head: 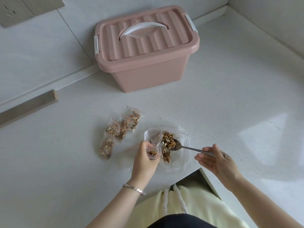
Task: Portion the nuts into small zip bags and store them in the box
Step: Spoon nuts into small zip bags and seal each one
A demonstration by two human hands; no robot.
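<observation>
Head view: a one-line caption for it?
Left hand holds a small zip bag open; right hand holds a spoon of nuts over the large bag, filled bags and lidded pink box nearby.

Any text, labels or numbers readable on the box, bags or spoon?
None readable in this view.
Pink box: plain, no label.
Filled zip bags: red seal strips only.
Open zip bag in the left hand: unprinted.
Spoon in the right hand: no visible marking.

Box point(144, 51) behind filled bags point(121, 130), nuts point(166, 135) seemingly on plastic point(182, 162)
</observation>
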